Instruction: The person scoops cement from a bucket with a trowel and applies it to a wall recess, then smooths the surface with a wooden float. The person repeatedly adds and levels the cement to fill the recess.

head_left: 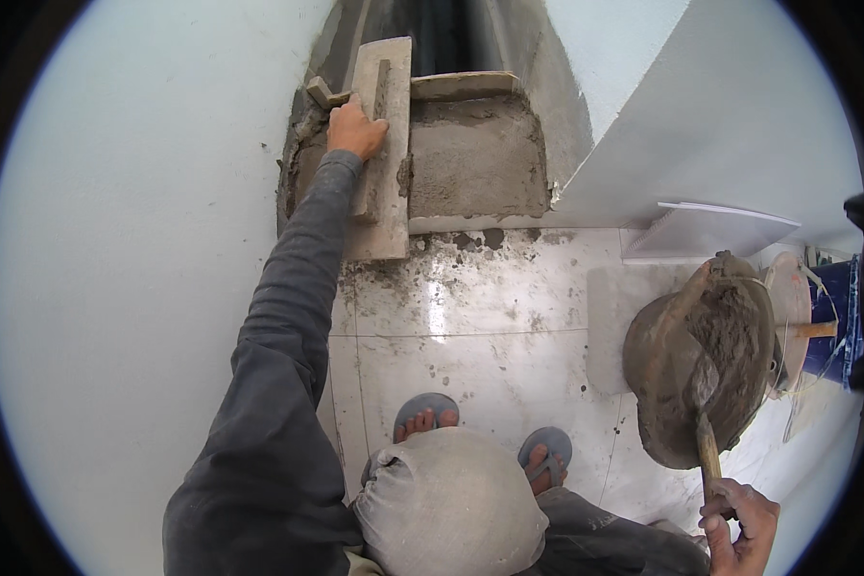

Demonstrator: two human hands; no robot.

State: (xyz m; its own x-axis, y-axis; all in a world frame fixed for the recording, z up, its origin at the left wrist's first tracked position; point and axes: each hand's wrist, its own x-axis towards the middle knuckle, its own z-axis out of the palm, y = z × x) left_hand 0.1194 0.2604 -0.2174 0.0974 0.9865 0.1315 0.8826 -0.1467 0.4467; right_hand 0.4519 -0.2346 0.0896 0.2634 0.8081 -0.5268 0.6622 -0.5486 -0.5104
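My left hand (pixel 357 130) grips a long, mortar-coated float (pixel 392 173) lying across the left part of the step (pixel 475 154), which is covered in grey mortar at the top of the view. A short piece of wood (pixel 319 91) sits just left of the float. A narrow board (pixel 461 84) edges the back of the mortar. At the lower right my right hand (pixel 739 533) holds a wooden-handled trowel (pixel 708 446), its grey blade in a rubber bucket of wet mortar (pixel 667 360).
A tiled floor (pixel 470 293) spattered with mortar is under my sandaled feet. White walls (pixel 125 288) flank me. A white sheet (pixel 706 228) leans at the right wall, with a pale pink round object (pixel 785 283) and a blue bucket (pixel 826 346) beside the mortar bucket.
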